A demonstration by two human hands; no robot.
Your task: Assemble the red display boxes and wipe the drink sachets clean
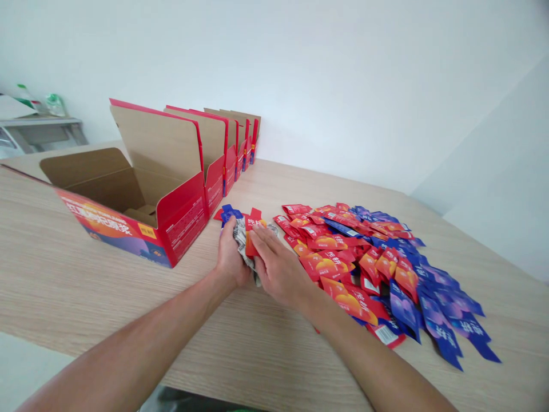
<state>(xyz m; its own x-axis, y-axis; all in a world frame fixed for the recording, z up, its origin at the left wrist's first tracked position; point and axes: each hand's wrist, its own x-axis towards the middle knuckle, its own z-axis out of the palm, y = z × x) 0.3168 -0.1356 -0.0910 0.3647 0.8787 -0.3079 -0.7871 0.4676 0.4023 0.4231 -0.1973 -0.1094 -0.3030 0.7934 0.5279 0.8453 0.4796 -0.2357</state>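
My left hand (231,254) is closed around a crumpled grey-white cloth (241,236); whether it is fabric or paper is hard to tell. Against the cloth lies a red and orange sachet (251,233), upright between my hands. My right hand (277,266) presses its bent fingers onto the sachet and the cloth, hiding part of both. Just beyond my left hand, a blue sachet (226,211) and some red packaging rest on the table. Right of my hands spreads a large pile of red sachets (328,263) and blue sachets (437,320).
An open red cardboard box (184,220) stands at the left on the wooden table (206,349). Several similar boxes (217,183) with raised flaps run in a row behind it toward the wall. A grey side table (47,123) with a bottle stands far left.
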